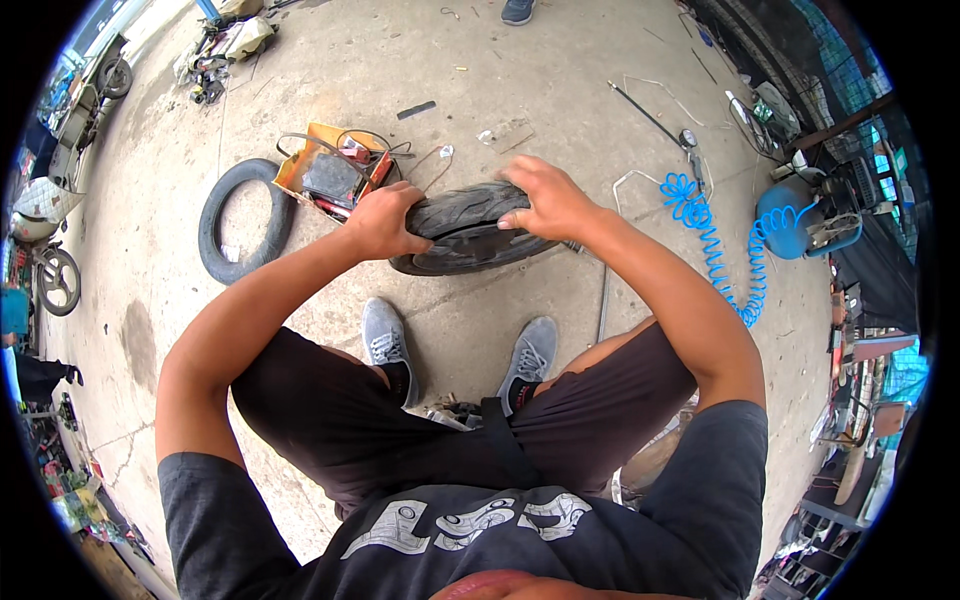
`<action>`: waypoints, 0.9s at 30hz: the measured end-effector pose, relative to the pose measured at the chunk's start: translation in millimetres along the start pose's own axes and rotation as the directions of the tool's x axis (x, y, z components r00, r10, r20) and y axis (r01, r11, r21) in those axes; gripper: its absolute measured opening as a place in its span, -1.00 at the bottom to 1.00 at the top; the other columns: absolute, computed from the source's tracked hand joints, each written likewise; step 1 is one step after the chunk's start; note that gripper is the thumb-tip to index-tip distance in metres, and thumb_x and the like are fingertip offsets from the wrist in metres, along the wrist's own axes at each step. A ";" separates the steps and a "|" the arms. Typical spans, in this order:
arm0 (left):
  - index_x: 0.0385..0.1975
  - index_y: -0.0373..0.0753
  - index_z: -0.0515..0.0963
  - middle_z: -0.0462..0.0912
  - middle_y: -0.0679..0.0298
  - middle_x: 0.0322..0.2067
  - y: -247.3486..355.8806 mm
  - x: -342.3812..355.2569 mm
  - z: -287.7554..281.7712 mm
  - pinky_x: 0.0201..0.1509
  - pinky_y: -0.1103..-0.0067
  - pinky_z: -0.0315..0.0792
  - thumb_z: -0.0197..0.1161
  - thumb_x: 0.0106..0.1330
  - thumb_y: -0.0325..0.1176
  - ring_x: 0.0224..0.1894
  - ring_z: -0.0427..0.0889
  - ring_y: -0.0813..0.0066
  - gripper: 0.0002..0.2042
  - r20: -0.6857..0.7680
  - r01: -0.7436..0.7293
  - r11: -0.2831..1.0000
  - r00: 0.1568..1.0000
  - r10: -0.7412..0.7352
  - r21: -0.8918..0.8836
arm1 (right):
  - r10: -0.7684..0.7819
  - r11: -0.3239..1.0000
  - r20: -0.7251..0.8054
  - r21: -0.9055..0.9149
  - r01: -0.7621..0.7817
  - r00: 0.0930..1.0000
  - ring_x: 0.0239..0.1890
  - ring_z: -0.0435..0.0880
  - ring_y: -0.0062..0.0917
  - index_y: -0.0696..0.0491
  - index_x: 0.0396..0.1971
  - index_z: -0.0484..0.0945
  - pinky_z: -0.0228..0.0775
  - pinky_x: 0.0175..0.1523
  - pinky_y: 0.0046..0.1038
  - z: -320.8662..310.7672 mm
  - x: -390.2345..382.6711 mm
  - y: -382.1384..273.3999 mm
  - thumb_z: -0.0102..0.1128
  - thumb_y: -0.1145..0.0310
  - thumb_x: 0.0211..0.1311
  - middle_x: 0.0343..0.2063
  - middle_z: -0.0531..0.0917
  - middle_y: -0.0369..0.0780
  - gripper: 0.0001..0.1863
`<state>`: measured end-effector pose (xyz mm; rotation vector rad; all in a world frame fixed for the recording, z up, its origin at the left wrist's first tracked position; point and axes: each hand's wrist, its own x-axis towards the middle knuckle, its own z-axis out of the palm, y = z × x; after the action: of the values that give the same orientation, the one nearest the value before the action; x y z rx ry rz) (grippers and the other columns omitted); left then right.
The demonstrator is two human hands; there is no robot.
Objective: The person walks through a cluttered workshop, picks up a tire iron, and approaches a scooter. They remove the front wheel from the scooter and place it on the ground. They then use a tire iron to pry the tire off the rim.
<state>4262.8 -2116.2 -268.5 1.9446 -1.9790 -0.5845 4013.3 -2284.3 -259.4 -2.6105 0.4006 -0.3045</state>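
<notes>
A black motorcycle tire [465, 212] stands tilted on the concrete in front of my feet. My left hand [385, 220] grips its left side, with the thumb on the near sidewall. On the right side, my right hand [548, 200] is wrapped over the tread, its thumb pressed to the inner edge. The far side of the tire and its inside are mostly hidden. Left of it lies a dark inner tube [212, 225], beside an orange open crate [283, 180] holding a black box and cables.
At right, a blue coiled air hose [712, 250] runs near a blue tank [783, 222]. An inflator gauge [687, 139] lies farther off. A dark flat strip [416, 109] is on the floor beyond the crate. Motorcycle parts [222, 55] sit far left; a person's shoe [517, 12] shows at the top.
</notes>
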 end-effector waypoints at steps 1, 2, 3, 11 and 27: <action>-0.19 -0.39 0.56 0.57 -0.01 -0.23 0.6 2.3 1.9 -0.03 0.27 0.48 0.52 -0.18 -0.15 -0.12 0.60 -0.01 -0.44 -0.007 -0.030 0.999 1.000 0.030 0.010 | 0.008 1.000 0.014 -0.005 -0.008 1.000 0.02 0.52 -0.11 0.15 0.01 0.53 0.40 0.09 -0.18 -1.1 -2.0 1.6 0.53 0.15 -0.07 -0.11 0.54 -0.08 -0.36; -0.23 -0.38 0.56 0.57 -0.01 -0.26 0.6 4.7 4.6 -0.06 0.26 0.48 0.50 -0.18 -0.16 -0.15 0.60 -0.02 -0.47 -0.015 -0.060 0.998 0.998 0.060 0.020 | 0.014 1.000 0.027 -0.011 -0.014 1.000 0.03 0.52 -0.11 0.15 0.01 0.53 0.40 0.09 -0.17 -3.6 -3.3 1.2 0.53 0.16 -0.07 -0.11 0.54 -0.08 -0.36; -0.27 -0.38 0.57 0.56 -0.01 -0.29 0.4 6.5 7.0 -0.10 0.25 0.48 0.49 -0.18 -0.16 -0.19 0.60 -0.03 -0.50 -0.022 -0.089 0.996 0.996 0.090 0.030 | 0.021 1.000 0.041 -0.016 -0.020 0.999 0.03 0.52 -0.11 0.15 0.01 0.53 0.40 0.09 -0.17 -5.7 -4.0 1.0 0.53 0.16 -0.08 -0.11 0.54 -0.08 -0.36; -0.39 -0.39 0.56 0.55 -0.02 -0.37 2.1 17.3 16.1 -0.16 0.25 0.48 0.45 -0.22 -0.23 -0.25 0.59 -0.06 -0.58 -0.080 -0.140 0.990 0.987 0.141 0.017 | 0.043 0.999 0.032 0.002 -0.043 0.999 0.06 0.51 -0.11 0.14 0.04 0.52 0.40 0.11 -0.18 -7.8 -11.5 9.6 0.52 0.13 -0.06 -0.07 0.55 -0.07 -0.34; -0.48 -0.38 0.57 0.57 -0.04 -0.36 3.9 16.7 9.9 -0.13 0.23 0.48 0.45 -0.19 -0.21 -0.24 0.60 -0.08 -0.63 -0.070 -0.108 0.993 0.991 0.111 0.037 | -0.006 1.000 -0.006 -0.028 0.006 1.000 0.00 0.52 -0.11 0.17 -0.08 0.54 0.38 0.09 -0.17 0.3 -6.2 13.0 0.50 0.15 -0.03 -0.16 0.54 -0.08 -0.44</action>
<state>4254.0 -2132.1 -276.3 1.8347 -2.0474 -0.4512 4004.7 -2293.0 -266.9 -2.6392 0.4021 -0.3117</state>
